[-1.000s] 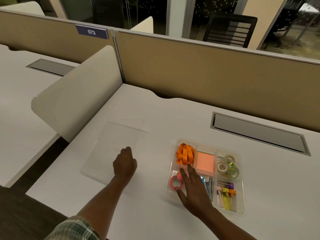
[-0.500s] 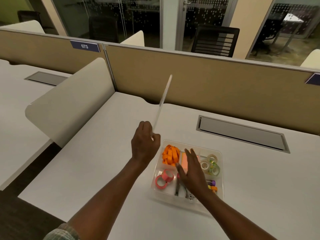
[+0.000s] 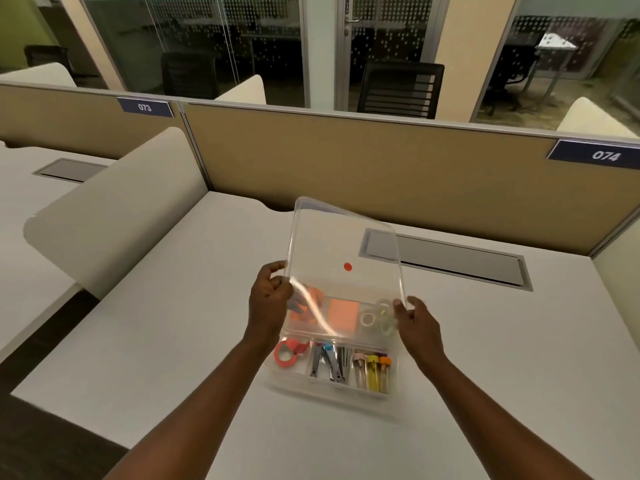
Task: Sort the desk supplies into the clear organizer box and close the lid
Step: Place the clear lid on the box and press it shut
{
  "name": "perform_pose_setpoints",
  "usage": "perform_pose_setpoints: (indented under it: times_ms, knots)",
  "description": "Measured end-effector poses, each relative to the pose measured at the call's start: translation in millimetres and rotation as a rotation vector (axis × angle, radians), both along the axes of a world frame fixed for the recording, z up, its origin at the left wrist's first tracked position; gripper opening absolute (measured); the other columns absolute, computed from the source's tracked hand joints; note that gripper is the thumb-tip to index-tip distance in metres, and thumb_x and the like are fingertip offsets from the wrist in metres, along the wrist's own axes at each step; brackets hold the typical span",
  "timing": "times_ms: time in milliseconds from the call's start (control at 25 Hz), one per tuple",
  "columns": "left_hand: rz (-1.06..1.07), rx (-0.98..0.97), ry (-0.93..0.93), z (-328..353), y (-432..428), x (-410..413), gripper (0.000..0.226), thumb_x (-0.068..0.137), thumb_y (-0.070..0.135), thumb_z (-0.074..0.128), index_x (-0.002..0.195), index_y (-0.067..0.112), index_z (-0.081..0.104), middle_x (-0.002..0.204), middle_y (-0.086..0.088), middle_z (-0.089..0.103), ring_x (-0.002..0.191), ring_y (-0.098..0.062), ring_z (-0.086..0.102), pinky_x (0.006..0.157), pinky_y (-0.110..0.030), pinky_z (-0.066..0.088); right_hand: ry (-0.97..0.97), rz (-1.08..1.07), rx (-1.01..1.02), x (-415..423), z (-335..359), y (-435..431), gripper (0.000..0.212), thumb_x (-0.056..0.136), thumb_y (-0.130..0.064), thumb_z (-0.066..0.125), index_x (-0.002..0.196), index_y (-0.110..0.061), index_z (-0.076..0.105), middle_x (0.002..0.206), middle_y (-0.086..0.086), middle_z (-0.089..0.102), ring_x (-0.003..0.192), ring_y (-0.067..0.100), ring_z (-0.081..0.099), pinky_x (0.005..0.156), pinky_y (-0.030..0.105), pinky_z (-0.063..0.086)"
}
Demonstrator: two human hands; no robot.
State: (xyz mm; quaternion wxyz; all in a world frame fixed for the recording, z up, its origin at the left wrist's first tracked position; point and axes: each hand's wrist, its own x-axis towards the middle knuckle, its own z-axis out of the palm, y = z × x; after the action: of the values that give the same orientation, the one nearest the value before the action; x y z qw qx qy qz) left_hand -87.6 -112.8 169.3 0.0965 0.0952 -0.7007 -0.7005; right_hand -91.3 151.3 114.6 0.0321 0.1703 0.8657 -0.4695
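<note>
Nearest the camera, two bare forearms reach forward over the white bench [image 3: 145, 341]. Between and just below the two hands sits the clear organizer box [image 3: 273, 370] on the bench, its near row of compartments uncovered. In that row, below the left hand's fingers, lies a pink tape roll [image 3: 284, 353]; in the middle compartment lie metal clips [image 3: 327, 365], some with blue handles; below the right hand's fingers stand small tubes with yellow and orange caps [image 3: 375, 370].

The left hand [image 3: 268, 299] pinches the left edge of the clear lid [image 3: 343, 244], thumb in front and fingers [image 3: 273, 268] curled behind the rim. The right hand [image 3: 417, 322] pinches the lid's lower right corner between thumb and fingers. The lid is held tilted, its near edge low over the box's middle and its far edge raised, so it is not seated on the box. A small red dot [image 3: 347, 267] marks the lid between the two hands.

Seen blurred through the lid, the far row holds an orange ribbon coil [image 3: 304, 311] beside the left fingers, a salmon sticky-note pad [image 3: 343, 314] in the middle, and pale tape rolls [image 3: 375, 317] just beside the right fingers.

Beyond the fingers a grey cable hatch [image 3: 450, 261] is set into the bench, and past it stands a tan partition [image 3: 346, 161] bearing labels 073 and 074.
</note>
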Motion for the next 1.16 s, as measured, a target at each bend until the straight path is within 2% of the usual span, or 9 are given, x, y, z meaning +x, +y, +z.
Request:
perform_pose_setpoints:
  times_ms: [80,160,320,480,600,880,1000,1080,1160]
  knots:
    - [0.022,-0.127,-0.069,-23,3,8,0.041,0.084,-0.002,0.052,0.116,0.022,0.059,0.077,-0.004,0.069,0.066,-0.022,0.060,0.061,-0.035,0.049,-0.072,0.043,-0.008,15,-13,10,0.045,0.097,-0.042,0.051,0.130,-0.012,0.057,0.115,0.011,0.070,0.107,0.029,0.067,0.097,0.044,0.051]
    - [0.029,-0.267,-0.126,-44,4,13,0.039,0.085,0.004,0.055,0.116,0.027,0.061,0.081,0.001,0.064,0.069,-0.019,0.057,0.064,-0.032,0.047,-0.112,0.055,0.011,31,-26,14,0.043,0.096,-0.039,0.053,0.130,-0.012,0.057,0.114,0.010,0.071,0.104,0.026,0.067,0.096,0.042,0.051]
    - [0.038,-0.568,-0.224,-79,5,20,0.036,0.087,0.011,0.060,0.123,0.016,0.061,0.098,-0.005,0.060,0.082,-0.020,0.060,0.072,-0.027,0.045,-0.123,0.117,0.146,51,-46,18,0.047,0.097,-0.036,0.055,0.135,-0.009,0.052,0.123,0.011,0.065,0.113,0.024,0.061,0.096,0.032,0.045]
    - [0.074,-0.797,-0.296,-102,2,22,0.037,0.082,0.014,0.067,0.120,0.013,0.067,0.104,-0.012,0.060,0.089,-0.031,0.063,0.080,-0.036,0.047,-0.239,0.199,0.203,53,-57,14,0.056,0.098,-0.038,0.051,0.144,-0.006,0.041,0.139,0.015,0.053,0.129,0.027,0.050,0.107,0.035,0.040]
    - [0.048,-0.920,-0.385,-111,-6,19,0.039,0.081,0.019,0.068,0.120,0.020,0.067,0.111,-0.013,0.059,0.097,-0.033,0.061,0.086,-0.045,0.048,-0.281,0.239,0.264,53,-62,7,0.054,0.098,-0.038,0.050,0.140,-0.006,0.041,0.136,0.016,0.053,0.128,0.029,0.050,0.105,0.034,0.041]
    - [-0.097,-0.859,-0.386,-119,-14,5,0.041,0.084,0.006,0.061,0.125,0.010,0.062,0.113,-0.019,0.057,0.100,-0.035,0.060,0.085,-0.040,0.052,-0.246,0.155,0.286,47,-65,-1,0.044,0.099,-0.030,0.048,0.137,-0.009,0.045,0.124,0.016,0.059,0.115,0.030,0.058,0.095,0.038,0.049]
    - [-0.109,-0.739,-0.375,-117,-10,-2,0.040,0.084,-0.003,0.055,0.121,0.012,0.061,0.100,-0.014,0.065,0.092,-0.030,0.064,0.075,-0.028,0.048,-0.207,0.073,0.280,45,-64,-5,0.043,0.098,-0.028,0.051,0.136,-0.009,0.047,0.123,0.016,0.056,0.115,0.032,0.057,0.093,0.039,0.050]
    - [-0.071,-0.652,-0.399,-116,-8,-7,0.043,0.083,-0.005,0.053,0.123,0.010,0.058,0.094,-0.014,0.068,0.087,-0.028,0.065,0.075,-0.028,0.048,-0.195,-0.001,0.283,42,-61,-8,0.043,0.097,-0.028,0.054,0.136,-0.010,0.050,0.127,0.016,0.054,0.119,0.033,0.055,0.094,0.040,0.049]
    - [-0.038,-0.524,-0.495,-114,-7,-13,0.038,0.083,0.001,0.053,0.119,0.010,0.060,0.098,-0.014,0.069,0.090,-0.029,0.065,0.080,-0.033,0.051,-0.170,-0.070,0.274,39,-58,-10,0.040,0.097,-0.026,0.055,0.133,-0.010,0.055,0.129,0.016,0.054,0.120,0.033,0.054,0.095,0.041,0.048]
